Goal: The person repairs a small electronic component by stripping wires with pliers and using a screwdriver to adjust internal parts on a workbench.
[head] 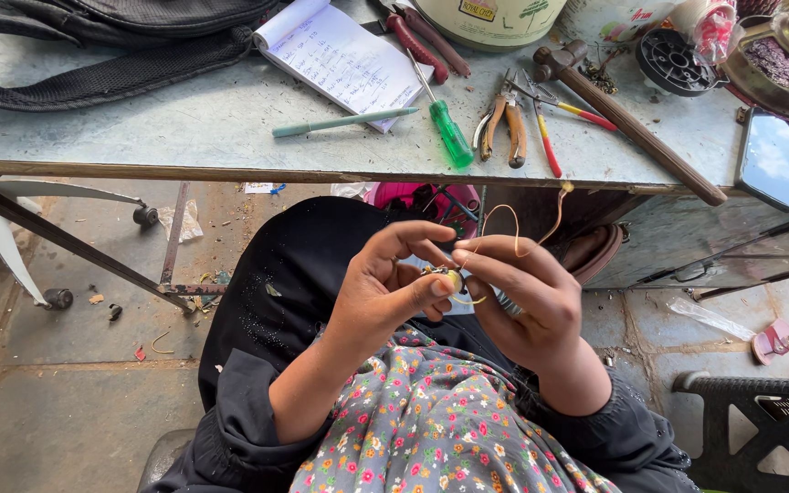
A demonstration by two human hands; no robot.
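Observation:
Over my lap, my left hand (387, 290) pinches a small round metal part (447, 275) between thumb and fingers. My right hand (520, 294) grips the same part from the right and holds a thin yellowish wire (541, 239). The wire loops upward toward the table edge, and a short end curls below the part. Both hands touch each other at the fingertips. The part is mostly hidden by my fingers.
On the grey metal worktable (184, 128) lie a green-handled screwdriver (447, 131), pliers (504, 119), a hammer (627, 119), a green pen (344, 121), a notepad (344, 57), a phone (769, 160) and a black bag (120, 41). A dark plastic crate (764, 424) stands at the right.

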